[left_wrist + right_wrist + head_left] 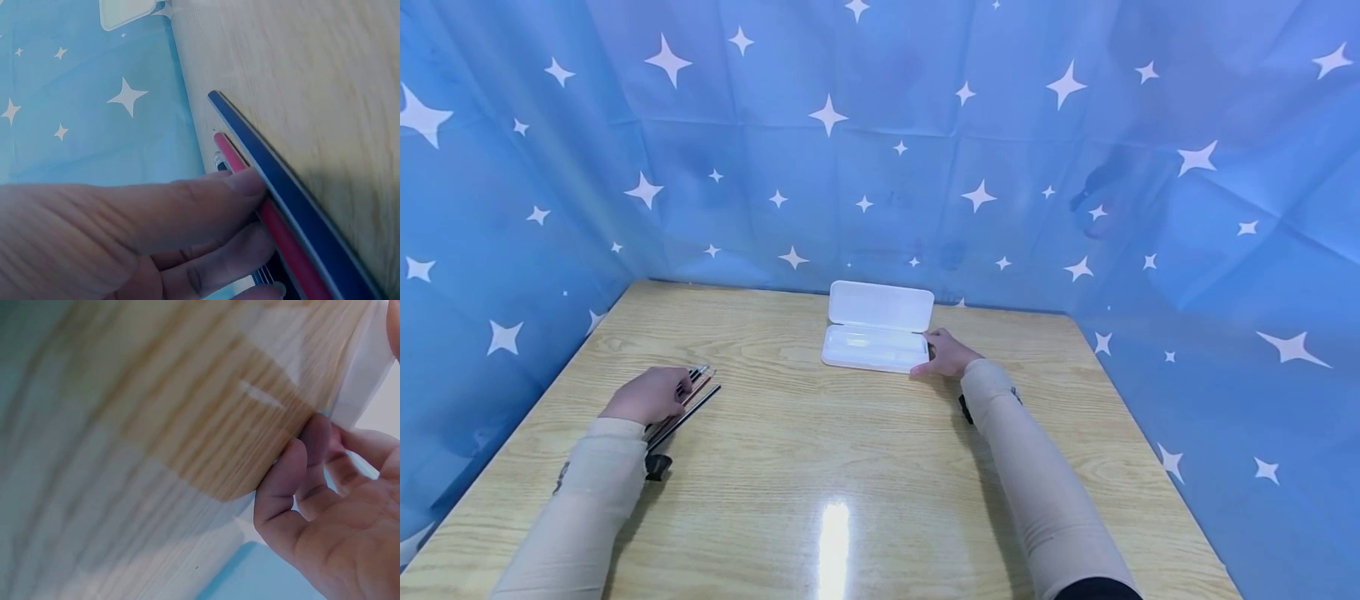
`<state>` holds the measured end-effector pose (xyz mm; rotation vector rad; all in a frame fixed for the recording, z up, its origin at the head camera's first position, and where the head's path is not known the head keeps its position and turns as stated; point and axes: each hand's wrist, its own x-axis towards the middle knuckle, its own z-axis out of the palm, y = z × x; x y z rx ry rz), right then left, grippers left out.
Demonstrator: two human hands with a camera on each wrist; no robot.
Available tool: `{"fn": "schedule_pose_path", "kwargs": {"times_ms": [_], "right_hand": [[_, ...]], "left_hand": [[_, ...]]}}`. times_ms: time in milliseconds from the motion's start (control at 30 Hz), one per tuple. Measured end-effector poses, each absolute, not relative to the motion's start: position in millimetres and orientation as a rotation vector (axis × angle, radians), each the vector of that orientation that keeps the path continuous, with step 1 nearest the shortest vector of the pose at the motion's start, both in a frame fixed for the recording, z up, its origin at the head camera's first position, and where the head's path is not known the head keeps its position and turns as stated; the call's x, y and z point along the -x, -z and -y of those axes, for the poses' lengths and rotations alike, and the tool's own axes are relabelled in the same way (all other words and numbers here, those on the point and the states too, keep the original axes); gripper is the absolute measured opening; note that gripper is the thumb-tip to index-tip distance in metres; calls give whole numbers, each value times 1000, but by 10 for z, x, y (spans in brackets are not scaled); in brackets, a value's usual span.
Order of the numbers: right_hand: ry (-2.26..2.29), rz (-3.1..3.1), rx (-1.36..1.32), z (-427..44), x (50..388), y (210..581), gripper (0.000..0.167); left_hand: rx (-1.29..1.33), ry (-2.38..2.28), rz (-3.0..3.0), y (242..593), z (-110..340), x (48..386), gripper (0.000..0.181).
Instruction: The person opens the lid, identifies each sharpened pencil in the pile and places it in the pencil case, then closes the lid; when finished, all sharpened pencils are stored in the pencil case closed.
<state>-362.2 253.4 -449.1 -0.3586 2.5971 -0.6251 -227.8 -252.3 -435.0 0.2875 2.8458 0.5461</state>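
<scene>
Two bare hands in pale sleeves work well apart on a light wood-grain table (880,467). At left, the left hand (649,395) pinches a slim red pencil-like stick (294,250), thumb laid across it and fingers curled behind. A longer-looking dark blue stick (683,418) lies just beside, outside the thumb, and several dark sticks (697,372) show at the fingers; their exact count cannot be told. The bundle slants from the near left toward the far right, long axes roughly parallel, far ends aimed to the left of the case. Which ends are the writing points cannot be made out.

Near the table's far edge, the right hand (949,355) grips the right end of a white, rounded rectangular plastic case (868,362), thumb toward its near corner. Its long axis runs left to right; the hinged lid (881,307) stands raised at the back, before a blue star-printed curtain (895,167).

The sticks look light, stiff and apt to roll, best held mid-barrel. The case appears light and rather slick, its thin lid likely the delicate part; the short end walls offer the surest hold.
</scene>
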Motion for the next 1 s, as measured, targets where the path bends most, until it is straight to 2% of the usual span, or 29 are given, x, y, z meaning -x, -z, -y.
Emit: {"fn": "schedule_pose_path", "kwargs": {"times_ms": [567,700,867,1000], "right_hand": [[598,-2621,304,-2524,3640,4531,110],[591,-2621,306,-2530,3642,4518,111],[586,-2616,320,-2534,3640,4502,111],[609,-2597,323,-2533,3637,4502,111]], "left_hand": [[-342,-703,-2831,4326,2592,2294,12],[-368,-778,-2804,4297,2600,2297,16],[-387,-832,-2783,4258,2596,2295,29],[-395,-832,-2787,4240,2598,2298,31]]}}
